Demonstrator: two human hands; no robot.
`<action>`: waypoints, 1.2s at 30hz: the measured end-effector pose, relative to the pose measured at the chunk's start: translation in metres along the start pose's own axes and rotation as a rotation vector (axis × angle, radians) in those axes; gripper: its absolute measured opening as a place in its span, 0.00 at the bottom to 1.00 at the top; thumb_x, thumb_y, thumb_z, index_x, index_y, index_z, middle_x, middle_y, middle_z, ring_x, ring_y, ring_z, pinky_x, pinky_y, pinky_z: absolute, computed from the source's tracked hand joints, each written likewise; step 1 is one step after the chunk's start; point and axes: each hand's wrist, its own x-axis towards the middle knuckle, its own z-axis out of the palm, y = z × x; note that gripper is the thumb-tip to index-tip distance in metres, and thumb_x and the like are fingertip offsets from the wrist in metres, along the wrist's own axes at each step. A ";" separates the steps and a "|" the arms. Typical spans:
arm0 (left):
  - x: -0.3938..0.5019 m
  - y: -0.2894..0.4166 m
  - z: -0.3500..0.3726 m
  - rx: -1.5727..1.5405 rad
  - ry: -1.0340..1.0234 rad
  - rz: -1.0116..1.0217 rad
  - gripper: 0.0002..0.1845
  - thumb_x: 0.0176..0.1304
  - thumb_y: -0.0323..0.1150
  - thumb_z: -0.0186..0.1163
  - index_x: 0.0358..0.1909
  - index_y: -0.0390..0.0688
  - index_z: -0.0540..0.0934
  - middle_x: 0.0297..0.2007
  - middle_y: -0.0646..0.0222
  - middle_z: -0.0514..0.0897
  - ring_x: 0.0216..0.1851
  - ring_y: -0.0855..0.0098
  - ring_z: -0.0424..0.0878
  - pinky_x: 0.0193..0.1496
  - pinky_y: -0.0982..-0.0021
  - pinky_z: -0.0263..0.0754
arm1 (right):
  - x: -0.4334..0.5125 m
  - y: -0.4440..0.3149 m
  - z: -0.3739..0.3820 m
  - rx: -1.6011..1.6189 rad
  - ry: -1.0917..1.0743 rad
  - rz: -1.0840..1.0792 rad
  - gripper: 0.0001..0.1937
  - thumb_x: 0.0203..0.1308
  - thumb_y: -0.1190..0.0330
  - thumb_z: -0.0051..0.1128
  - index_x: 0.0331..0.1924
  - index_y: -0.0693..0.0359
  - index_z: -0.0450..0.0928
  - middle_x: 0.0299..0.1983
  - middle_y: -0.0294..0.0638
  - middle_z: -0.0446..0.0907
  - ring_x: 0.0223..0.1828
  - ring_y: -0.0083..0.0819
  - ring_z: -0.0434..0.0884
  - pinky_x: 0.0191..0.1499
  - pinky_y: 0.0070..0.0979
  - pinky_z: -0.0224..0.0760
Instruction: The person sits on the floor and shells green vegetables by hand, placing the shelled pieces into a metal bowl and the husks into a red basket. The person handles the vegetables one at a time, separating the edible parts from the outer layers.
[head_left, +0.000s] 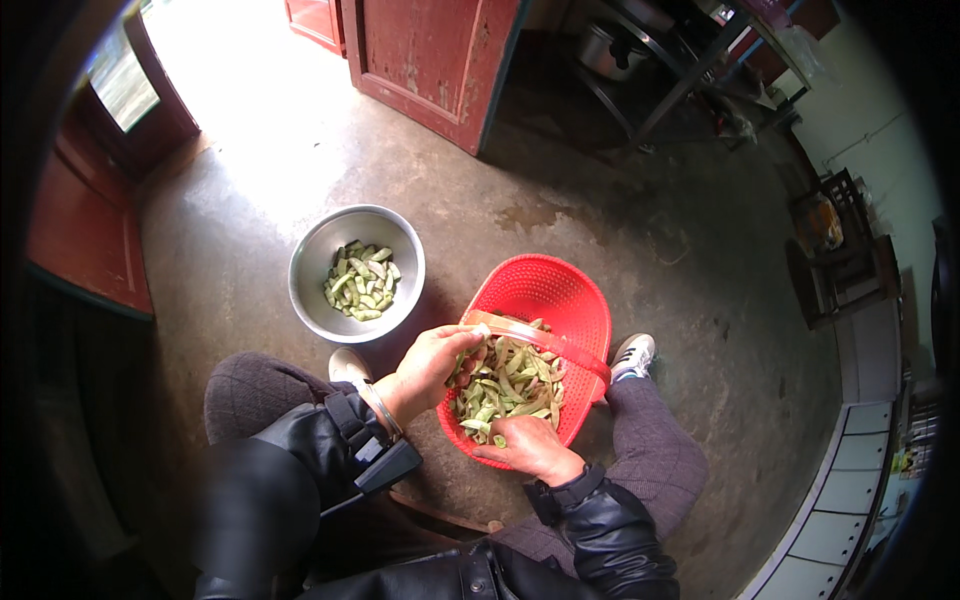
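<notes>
A red plastic basket (581, 300) with a perforated wall stands on the floor between my knees. Flat green bean pods (517, 375), some of them brownish, are heaped in it. My left hand (435, 367) is over the basket's left rim, by the arched handle, its fingers curled around a few pods. At the near rim is my right hand (536, 446), its thumb and fingers closed on a small green pod piece (499, 441). A metal bowl (307, 277) to the left of the basket contains short pieces of bean pod (361, 279).
My shoes (634, 356) flank the basket. Beyond the bowl, a red wooden door (427, 60) stands ajar beside a bright doorway. A metal rack (679, 97) with a pot (607, 52) is at the back right. Wooden chairs (840, 255) are at the right wall.
</notes>
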 end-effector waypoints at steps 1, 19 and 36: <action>0.001 -0.002 0.000 0.012 0.008 -0.021 0.09 0.66 0.35 0.59 0.41 0.41 0.81 0.28 0.76 0.79 0.25 0.81 0.72 0.25 0.80 0.65 | 0.000 -0.001 -0.002 0.021 0.075 0.032 0.16 0.51 0.57 0.65 0.34 0.62 0.78 0.31 0.53 0.80 0.35 0.52 0.81 0.38 0.43 0.73; 0.024 -0.007 -0.042 -0.181 -0.169 -0.277 0.10 0.68 0.37 0.54 0.38 0.41 0.78 0.30 0.69 0.80 0.29 0.76 0.78 0.28 0.77 0.74 | 0.010 -0.040 -0.021 0.153 0.706 -0.325 0.18 0.55 0.76 0.61 0.51 0.64 0.74 0.45 0.47 0.74 0.42 0.43 0.80 0.44 0.35 0.76; -0.010 0.017 0.023 0.055 -0.185 -0.151 0.13 0.69 0.34 0.57 0.49 0.36 0.77 0.39 0.66 0.83 0.37 0.73 0.83 0.40 0.72 0.80 | 0.024 0.079 0.056 -0.044 -0.206 0.234 0.13 0.57 0.63 0.52 0.35 0.65 0.82 0.36 0.55 0.83 0.41 0.54 0.82 0.44 0.47 0.74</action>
